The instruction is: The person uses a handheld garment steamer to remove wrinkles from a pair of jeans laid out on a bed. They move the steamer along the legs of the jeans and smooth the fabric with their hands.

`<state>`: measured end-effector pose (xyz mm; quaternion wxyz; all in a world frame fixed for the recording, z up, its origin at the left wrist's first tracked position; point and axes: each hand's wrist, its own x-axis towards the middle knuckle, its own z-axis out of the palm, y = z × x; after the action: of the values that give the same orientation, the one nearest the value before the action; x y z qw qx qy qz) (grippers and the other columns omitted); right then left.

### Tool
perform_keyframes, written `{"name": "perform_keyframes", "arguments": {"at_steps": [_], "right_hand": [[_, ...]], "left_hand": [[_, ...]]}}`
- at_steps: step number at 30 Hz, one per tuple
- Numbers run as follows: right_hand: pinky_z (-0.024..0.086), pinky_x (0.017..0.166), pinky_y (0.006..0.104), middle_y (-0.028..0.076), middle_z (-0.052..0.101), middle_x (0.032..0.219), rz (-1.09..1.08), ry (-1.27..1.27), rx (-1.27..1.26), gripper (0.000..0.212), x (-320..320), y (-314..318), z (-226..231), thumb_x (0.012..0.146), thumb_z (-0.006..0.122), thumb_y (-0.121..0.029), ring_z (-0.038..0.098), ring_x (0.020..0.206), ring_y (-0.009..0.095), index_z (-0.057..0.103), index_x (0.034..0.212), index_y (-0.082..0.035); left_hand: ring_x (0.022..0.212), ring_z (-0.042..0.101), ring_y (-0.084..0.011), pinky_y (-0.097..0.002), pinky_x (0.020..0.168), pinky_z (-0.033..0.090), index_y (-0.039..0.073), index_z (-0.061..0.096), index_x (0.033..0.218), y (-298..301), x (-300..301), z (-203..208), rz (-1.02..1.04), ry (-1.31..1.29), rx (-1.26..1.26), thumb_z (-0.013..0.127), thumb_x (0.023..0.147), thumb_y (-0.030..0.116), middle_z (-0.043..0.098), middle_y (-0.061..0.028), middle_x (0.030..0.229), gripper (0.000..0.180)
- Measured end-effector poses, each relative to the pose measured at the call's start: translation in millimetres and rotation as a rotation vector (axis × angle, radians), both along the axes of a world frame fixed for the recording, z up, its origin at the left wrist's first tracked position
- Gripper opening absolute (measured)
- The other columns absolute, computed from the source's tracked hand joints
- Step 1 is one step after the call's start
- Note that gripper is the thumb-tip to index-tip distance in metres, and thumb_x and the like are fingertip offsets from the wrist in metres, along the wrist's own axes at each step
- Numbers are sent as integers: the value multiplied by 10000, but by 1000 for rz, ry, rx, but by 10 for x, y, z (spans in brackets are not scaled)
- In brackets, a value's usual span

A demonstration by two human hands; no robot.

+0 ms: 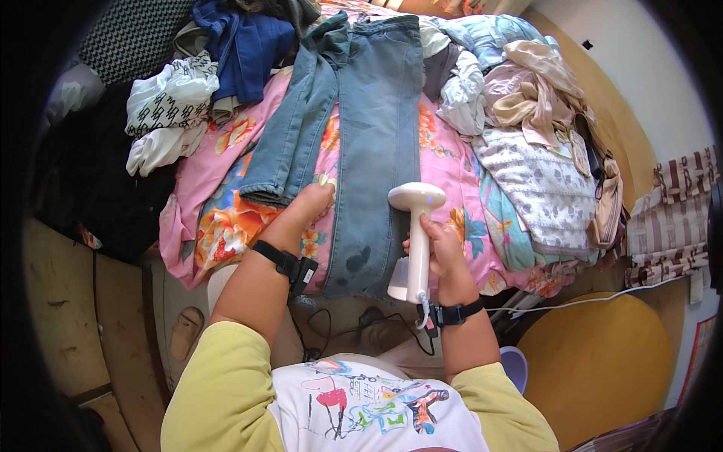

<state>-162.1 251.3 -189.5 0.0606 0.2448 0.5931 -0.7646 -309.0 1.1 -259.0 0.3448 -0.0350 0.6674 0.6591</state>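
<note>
A pair of blue jeans (pixel 380 143) lies spread on the bed, waist away from me. One leg is stretched straight toward me, with dark wet-looking spots near its hem; the other slants to the left. My left hand (pixel 318 197) is closed at the inner edge of the straight leg, with some of its fingers hidden. My right hand (pixel 444 245) is wrapped around the handle of a white handheld garment steamer (pixel 416 197). The steamer is upright, its round head up and a small blue light on it, over the right edge of that leg near the hem.
A pink floral sheet (pixel 444 162) covers the bed. Heaped clothes (pixel 173 94) lie at the left, and more garments (pixel 535 181) at the right. A white cord (pixel 572 303) runs from the right wall toward me. At the lower right stands a round yellowish board (pixel 602 354).
</note>
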Motion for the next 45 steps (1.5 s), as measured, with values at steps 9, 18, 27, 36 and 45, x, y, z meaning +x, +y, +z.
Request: {"name": "perform_keyframes", "arguments": {"at_steps": [9,18,27,36,45], "right_hand": [[567,608,412,166,625,779,-62,0,-14,403,-734,141,-19,960,560,-339,655,664,286,501,1092,37],[564,603,403,175,634,771,4,-26,31,399,-421,125,-25,959,561,-352,658,657,284,509,1061,31],[564,588,361,133,630,745,60,-54,-49,331,356,-146,-7,954,578,-309,659,644,242,544,972,20],[556,600,337,112,628,772,122,-41,-14,302,593,-280,7,956,569,-282,654,652,207,564,973,19],[556,604,334,130,629,801,174,-53,0,343,208,-492,2,946,589,-281,655,666,214,545,1014,52]], "left_hand": [[352,293,-154,-332,345,198,107,436,576,4,11,151,-1,-52,-63,425,840,306,352,-25,452,331],[350,291,-152,-335,342,207,106,436,579,25,-8,108,-5,-58,-165,417,838,299,363,-26,460,323],[358,291,-145,-328,352,214,105,441,610,-9,-14,62,-41,-70,-102,409,861,305,358,-14,463,322],[354,302,-145,-322,356,226,93,459,610,9,-18,-33,2,10,-58,411,875,298,367,-14,462,338],[345,299,-153,-326,344,213,93,452,587,16,6,76,-12,-44,-114,411,871,309,387,-26,460,359]]}}
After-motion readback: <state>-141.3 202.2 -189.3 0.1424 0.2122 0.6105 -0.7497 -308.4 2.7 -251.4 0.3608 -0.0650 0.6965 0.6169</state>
